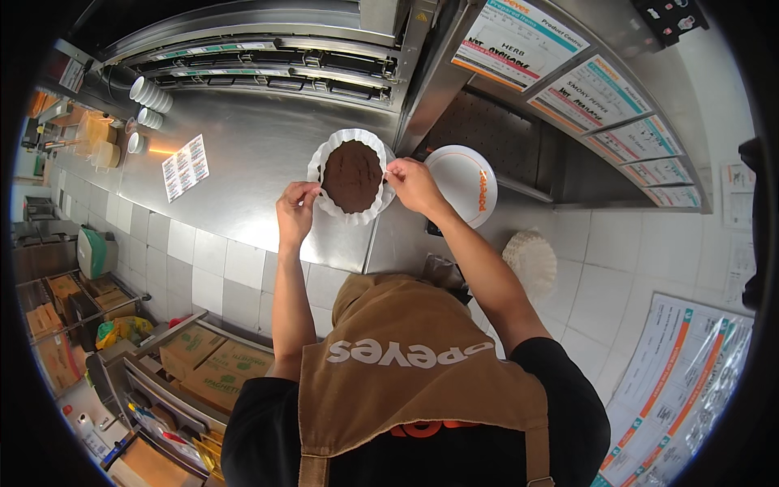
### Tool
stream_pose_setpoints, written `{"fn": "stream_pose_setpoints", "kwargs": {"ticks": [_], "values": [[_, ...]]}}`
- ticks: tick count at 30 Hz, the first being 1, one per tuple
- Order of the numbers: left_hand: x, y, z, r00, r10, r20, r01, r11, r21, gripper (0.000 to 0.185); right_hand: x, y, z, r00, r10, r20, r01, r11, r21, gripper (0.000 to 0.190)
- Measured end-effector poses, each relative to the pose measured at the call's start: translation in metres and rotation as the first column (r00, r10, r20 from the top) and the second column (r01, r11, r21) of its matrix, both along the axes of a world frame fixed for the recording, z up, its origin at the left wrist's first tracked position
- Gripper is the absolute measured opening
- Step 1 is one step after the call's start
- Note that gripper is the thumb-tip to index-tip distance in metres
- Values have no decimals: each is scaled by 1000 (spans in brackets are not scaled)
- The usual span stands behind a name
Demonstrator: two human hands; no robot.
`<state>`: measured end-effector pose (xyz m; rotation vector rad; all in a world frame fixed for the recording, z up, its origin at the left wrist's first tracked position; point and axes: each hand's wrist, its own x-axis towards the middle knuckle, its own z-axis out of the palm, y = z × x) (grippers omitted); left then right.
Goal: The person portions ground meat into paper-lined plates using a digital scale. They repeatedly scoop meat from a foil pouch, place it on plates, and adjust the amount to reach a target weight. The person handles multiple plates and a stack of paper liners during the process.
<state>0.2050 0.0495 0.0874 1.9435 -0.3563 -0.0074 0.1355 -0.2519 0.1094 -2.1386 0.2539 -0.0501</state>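
Note:
A white fluted paper coffee filter [336,141] full of dark brown ground coffee [353,176] is held between my hands over the steel counter. My left hand [297,210] pinches the filter's left rim between thumb and fingers. At the opposite rim, my right hand [414,182] pinches the paper. More white fluted paper shows around and under the filter, with a pale round edge at its right; what supports it is hidden. Just right of my right hand lies a round white lid or plate [457,182] with orange lettering, over a dark object that is mostly hidden.
A printed sheet [185,168] lies on the steel counter [255,146], with stacked white cups [149,96] behind. A metal warming cabinet [274,67] borders the back. A stack of paper filters [530,263] stands right of my forearm. Cardboard boxes [225,365] fill a shelf at lower left.

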Motion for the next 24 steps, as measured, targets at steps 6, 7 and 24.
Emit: {"fn": "stream_pose_setpoints", "kwargs": {"ticks": [6,7,24], "values": [[-7,-4,4,996,87,6,-86,995,-43,9,-3,1,15,996,29,83,-30,1000,7,17],[-8,-6,4,993,113,-17,-113,993,-23,9,-4,1,17,996,31,87,-32,999,5,18],[-101,-82,29,994,-24,110,41,986,-161,8,-128,-74,61,986,-8,166,11,1000,-16,18]]}}
